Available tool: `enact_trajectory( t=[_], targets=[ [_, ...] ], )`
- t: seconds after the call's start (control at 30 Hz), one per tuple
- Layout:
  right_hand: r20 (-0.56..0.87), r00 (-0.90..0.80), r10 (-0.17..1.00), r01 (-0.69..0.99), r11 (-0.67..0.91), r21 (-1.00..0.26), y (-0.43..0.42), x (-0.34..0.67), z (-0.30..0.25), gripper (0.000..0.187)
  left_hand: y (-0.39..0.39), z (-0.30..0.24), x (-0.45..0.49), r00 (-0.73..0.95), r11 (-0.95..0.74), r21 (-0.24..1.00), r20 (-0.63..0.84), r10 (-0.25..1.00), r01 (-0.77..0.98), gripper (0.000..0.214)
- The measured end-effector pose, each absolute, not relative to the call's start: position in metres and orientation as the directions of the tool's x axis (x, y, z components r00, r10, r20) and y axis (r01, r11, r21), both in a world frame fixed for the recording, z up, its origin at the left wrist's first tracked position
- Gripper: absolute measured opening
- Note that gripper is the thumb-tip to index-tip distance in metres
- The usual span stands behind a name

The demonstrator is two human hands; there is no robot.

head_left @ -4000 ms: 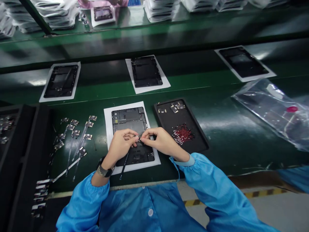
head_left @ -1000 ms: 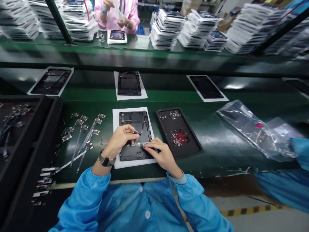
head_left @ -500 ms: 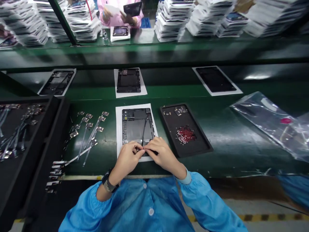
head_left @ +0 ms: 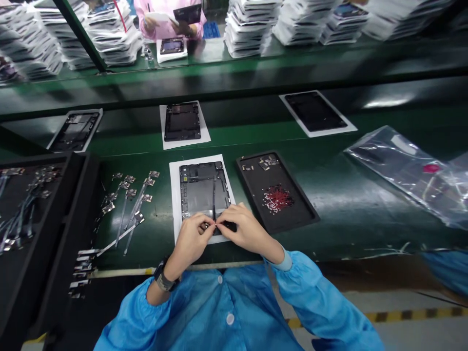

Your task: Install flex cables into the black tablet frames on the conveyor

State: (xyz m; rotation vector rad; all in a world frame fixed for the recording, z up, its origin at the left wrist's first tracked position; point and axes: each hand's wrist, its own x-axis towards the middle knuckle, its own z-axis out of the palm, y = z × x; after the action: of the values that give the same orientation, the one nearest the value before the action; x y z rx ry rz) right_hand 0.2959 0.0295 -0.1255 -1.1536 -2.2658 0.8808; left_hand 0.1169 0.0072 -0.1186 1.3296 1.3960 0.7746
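Black casing (head_left: 199,192), beneath both hands (head_left: 193,237)

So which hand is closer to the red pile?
Right. The right hand is just left of the red pile and nearer the person's body; the left hand is farther left, past the right one.

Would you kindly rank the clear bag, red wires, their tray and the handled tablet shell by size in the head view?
Clear bag
Wire tray and handled tablet shell: too alike to rank; shell partly hidden
Red wires

Circuit boards (head_left: 139,217) and casings (head_left: 197,192) show an electronics workshop.
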Motion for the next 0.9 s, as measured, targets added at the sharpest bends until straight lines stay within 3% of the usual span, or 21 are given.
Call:
enact_trajectory(
  t=[0.13,0.3,0.9],
  targets=[
    [0.058,-0.542,0.838,0.482,0.367,-0.796,0.034,0.298,-0.123,0.012,0.009,-0.119,0.111,0.106,0.377,0.924,-0.381,0.918,0.061,0.016],
    [0.017,-0.546,0.838,0.445,0.307,-0.841,0.036,0.301,-0.127,0.009,0.013,-0.118,0.110,0.116,0.445,0.894,-0.438,0.892,-0.045,0.024],
    [-0.048,-0.625,0.779,0.465,0.323,-0.825,0.041,0.301,-0.124,0.013,0.020,-0.116,0.110,0.129,0.494,0.865,-0.502,0.855,0.090,0.014]
  ],
)
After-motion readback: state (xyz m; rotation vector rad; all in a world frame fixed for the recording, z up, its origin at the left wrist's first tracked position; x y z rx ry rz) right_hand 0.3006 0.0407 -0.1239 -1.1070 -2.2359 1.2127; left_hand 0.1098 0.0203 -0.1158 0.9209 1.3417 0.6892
